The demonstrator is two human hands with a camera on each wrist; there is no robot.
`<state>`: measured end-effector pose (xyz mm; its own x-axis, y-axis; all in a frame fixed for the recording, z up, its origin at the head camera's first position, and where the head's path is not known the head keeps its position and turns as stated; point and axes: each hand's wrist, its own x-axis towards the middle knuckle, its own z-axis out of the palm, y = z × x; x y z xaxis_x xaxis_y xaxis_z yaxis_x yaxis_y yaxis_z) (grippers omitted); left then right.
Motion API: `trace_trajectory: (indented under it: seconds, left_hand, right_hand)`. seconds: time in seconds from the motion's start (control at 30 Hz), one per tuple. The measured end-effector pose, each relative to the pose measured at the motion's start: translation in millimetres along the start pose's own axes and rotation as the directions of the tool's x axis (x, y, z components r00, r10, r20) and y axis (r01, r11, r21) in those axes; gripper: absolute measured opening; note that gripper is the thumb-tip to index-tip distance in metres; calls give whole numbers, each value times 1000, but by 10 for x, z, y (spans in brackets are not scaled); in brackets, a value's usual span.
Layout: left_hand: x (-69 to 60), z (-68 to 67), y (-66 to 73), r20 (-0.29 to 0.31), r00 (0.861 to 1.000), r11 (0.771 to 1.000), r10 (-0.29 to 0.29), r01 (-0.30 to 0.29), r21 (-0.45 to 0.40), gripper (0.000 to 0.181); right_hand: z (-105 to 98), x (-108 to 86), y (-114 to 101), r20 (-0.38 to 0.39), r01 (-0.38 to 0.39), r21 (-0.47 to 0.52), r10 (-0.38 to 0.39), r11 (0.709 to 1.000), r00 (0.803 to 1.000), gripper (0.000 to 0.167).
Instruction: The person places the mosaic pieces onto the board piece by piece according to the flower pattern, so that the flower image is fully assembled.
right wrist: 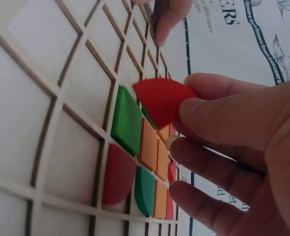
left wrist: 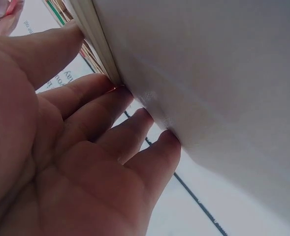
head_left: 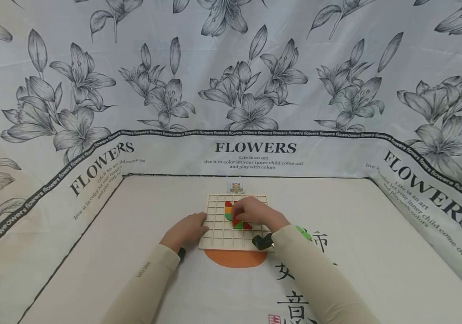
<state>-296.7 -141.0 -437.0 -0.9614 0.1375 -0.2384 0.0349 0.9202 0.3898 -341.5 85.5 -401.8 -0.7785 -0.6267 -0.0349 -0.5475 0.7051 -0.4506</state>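
A wooden grid board (head_left: 214,238) lies on the table, several coloured tiles in its cells. Beside its left edge my left hand (head_left: 185,231) rests, fingers loosely extended; the left wrist view shows the thumb (left wrist: 61,51) against the board's side. Over the board, my right hand (head_left: 255,211) pinches a red quarter-circle tile (right wrist: 162,101) between thumb and forefinger, tilted above the grid. Below it sit a green square tile (right wrist: 126,120), a red round-edged tile (right wrist: 119,174), a teal round-edged tile (right wrist: 145,191) and orange tiles (right wrist: 148,145). The right hand partly hides the tiles in the head view.
A small card with a coloured picture (head_left: 235,187) lies behind the board. Under the board's front edge shows an orange half-disc (head_left: 235,258) on the white cloth (head_left: 154,193). Flower-printed fabric walls (head_left: 255,155) stand at the back and both sides.
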Motion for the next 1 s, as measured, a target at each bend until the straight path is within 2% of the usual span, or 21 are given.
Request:
trace_trajectory:
  seconds: [0.2,0.6,0.8,1.0]
  left_hand:
    - [40,15,-15,3,1000,1000,-8,8,-12,59]
    - [5,9,-15,-8,1000,999,0,0,-36,58]
    - [19,17,-25,-6,1000,1000,5,-5,-25,59]
    - [1,1,-7,3,1000,999,-11,11,-31,59]
  right_hand:
    - [47,71,-34,0,22,-14,-22,1000,1000,10]
    - [131,149,-79,-13,35,18,-34,999,999,11]
    - [193,168,-16,-51,-30,78,34,996,998,8]
    - [251,171,39,-88,-111,129,123,985,989,6]
